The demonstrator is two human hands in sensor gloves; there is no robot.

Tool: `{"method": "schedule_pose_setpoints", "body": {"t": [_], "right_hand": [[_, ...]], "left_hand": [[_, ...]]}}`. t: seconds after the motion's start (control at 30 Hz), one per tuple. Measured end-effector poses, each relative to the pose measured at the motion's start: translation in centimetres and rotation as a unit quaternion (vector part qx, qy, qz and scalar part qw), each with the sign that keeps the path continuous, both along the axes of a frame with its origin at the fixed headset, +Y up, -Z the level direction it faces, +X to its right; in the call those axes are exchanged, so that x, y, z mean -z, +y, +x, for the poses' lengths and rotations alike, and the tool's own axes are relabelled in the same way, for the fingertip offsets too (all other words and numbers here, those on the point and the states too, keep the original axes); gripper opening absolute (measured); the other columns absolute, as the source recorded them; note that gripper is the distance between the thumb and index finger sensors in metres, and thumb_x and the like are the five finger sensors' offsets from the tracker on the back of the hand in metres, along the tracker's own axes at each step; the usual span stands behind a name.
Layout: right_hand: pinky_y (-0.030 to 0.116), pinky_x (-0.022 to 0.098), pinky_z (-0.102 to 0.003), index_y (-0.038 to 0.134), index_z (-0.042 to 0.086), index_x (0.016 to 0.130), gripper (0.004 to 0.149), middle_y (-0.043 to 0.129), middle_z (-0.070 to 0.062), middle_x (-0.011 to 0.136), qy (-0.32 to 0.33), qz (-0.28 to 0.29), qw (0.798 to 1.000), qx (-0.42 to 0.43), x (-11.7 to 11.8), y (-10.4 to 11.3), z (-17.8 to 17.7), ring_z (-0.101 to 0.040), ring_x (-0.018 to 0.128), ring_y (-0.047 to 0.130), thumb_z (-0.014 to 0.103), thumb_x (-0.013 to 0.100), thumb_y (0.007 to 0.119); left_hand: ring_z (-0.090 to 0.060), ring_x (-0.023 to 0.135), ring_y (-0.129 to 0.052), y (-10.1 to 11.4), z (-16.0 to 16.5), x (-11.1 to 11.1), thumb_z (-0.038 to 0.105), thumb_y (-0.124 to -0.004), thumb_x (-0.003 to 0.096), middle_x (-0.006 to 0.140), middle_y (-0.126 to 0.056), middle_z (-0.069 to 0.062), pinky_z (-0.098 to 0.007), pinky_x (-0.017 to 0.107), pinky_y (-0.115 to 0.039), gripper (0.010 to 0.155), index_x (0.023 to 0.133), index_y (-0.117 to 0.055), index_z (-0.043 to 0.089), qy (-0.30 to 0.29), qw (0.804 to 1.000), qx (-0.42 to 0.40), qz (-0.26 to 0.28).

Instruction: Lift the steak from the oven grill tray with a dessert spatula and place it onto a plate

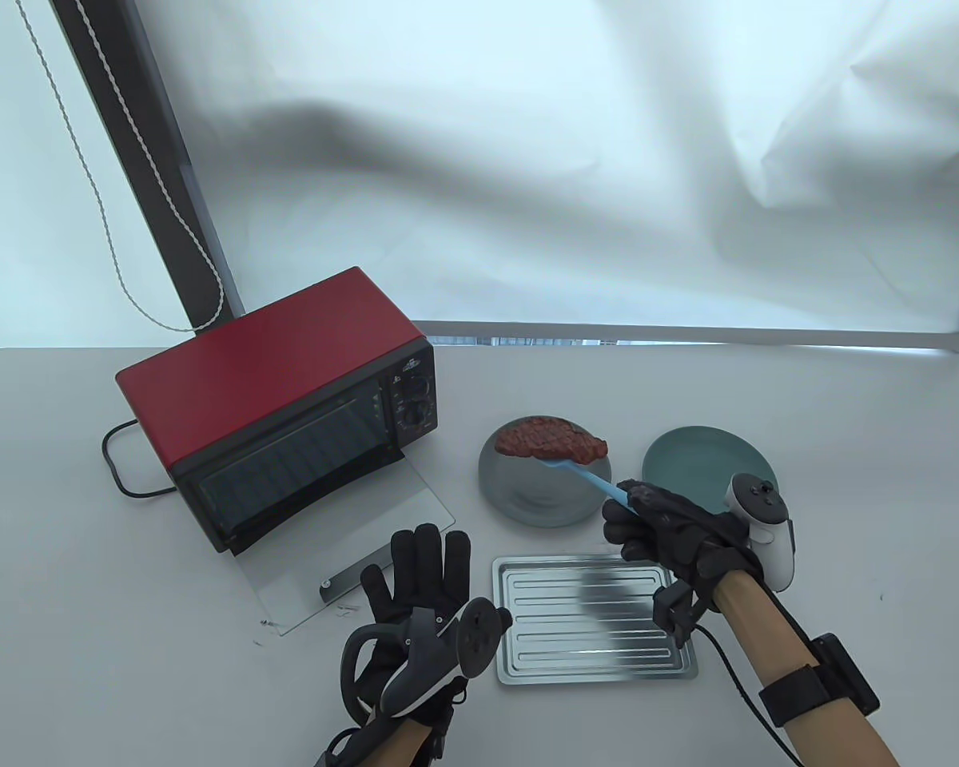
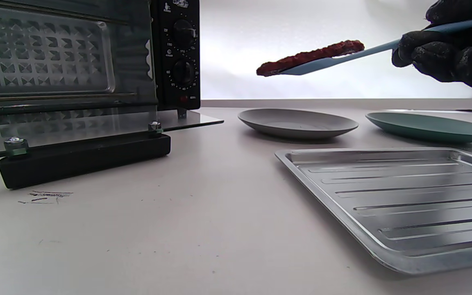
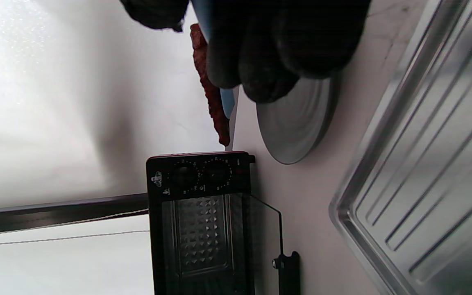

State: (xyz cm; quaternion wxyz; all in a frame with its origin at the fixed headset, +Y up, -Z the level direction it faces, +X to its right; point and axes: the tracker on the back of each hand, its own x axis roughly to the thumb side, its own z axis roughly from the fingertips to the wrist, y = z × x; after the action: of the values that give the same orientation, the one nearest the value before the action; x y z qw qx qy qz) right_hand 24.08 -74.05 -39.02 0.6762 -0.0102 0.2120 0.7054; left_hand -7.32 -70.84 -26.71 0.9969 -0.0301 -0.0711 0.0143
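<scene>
One steak (image 1: 551, 440) lies on the blade of one blue dessert spatula (image 1: 587, 476), held in the air above the grey plate (image 1: 527, 499), the left of two plates; the green plate (image 1: 691, 463) sits to its right. The right hand (image 1: 659, 527) grips the spatula's handle with curled fingers. The left hand (image 1: 419, 579) rests flat, fingers straight, on the worktop (image 1: 88, 639) beside one bare grill tray (image 1: 591, 631). One red oven (image 1: 288, 411) stands far left, door open.

The oven (image 1: 288, 407) sits at the table's (image 1: 88, 559) left; two plates (image 1: 539, 495) (image 1: 703, 467) lie right of it, the tray (image 1: 595, 631) before them.
</scene>
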Motion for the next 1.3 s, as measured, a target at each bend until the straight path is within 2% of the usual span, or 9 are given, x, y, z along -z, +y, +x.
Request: {"method": "schedule_pose_setpoints", "body": {"t": [0.5,0.67,1.0,1.3], "right_hand": [[0.077,0.057,-0.045,0.045,-0.007,0.111,0.063,0.083,-0.025,0.094,0.013,-0.036,0.999,0.020,0.2,-1.6,-1.4,-0.042,0.078,0.087,0.034,0.067,0.063],[0.077,0.057,-0.046,0.042,-0.011,0.110,0.066,0.082,-0.028,0.094,0.014,-0.033,0.999,0.001,0.1,-1.7,-1.6,-0.044,0.078,0.087,0.035,0.067,0.064],[0.074,0.059,-0.049,0.036,-0.014,0.110,0.076,0.076,-0.034,0.097,0.027,-0.041,0.998,0.038,-0.2,-1.3,-2.1,-0.049,0.081,0.082,0.040,0.066,0.066],[0.074,0.059,-0.049,0.035,-0.016,0.109,0.076,0.075,-0.035,0.097,0.019,-0.058,0.998,0.024,-1.0,-0.4,-2.3,-0.048,0.082,0.081,0.040,0.067,0.064]], "left_hand": [[-0.051,0.111,-0.011,0.2,0.0,0.0,0.066,-0.054,0.0543,0.121,-0.006,-0.025,-0.077,0.070,-0.023,0.093,0.115,-0.005,0.014,0.001,1.000,-0.001,0.002],[-0.051,0.111,-0.011,0.2,0.0,0.0,0.066,-0.054,0.0545,0.121,-0.006,-0.025,-0.077,0.070,-0.023,0.093,0.115,-0.005,0.014,0.000,1.000,-0.001,0.003],[-0.051,0.111,-0.011,0.2,0.0,-0.1,0.066,-0.054,0.0546,0.121,-0.006,-0.025,-0.077,0.070,-0.023,0.093,0.115,-0.005,0.014,-0.003,1.000,0.000,0.004],[-0.051,0.111,-0.011,0.3,0.0,-0.1,0.066,-0.054,0.0546,0.121,-0.006,-0.025,-0.077,0.070,-0.023,0.093,0.115,-0.005,0.014,-0.001,1.000,-0.002,0.005]]}}
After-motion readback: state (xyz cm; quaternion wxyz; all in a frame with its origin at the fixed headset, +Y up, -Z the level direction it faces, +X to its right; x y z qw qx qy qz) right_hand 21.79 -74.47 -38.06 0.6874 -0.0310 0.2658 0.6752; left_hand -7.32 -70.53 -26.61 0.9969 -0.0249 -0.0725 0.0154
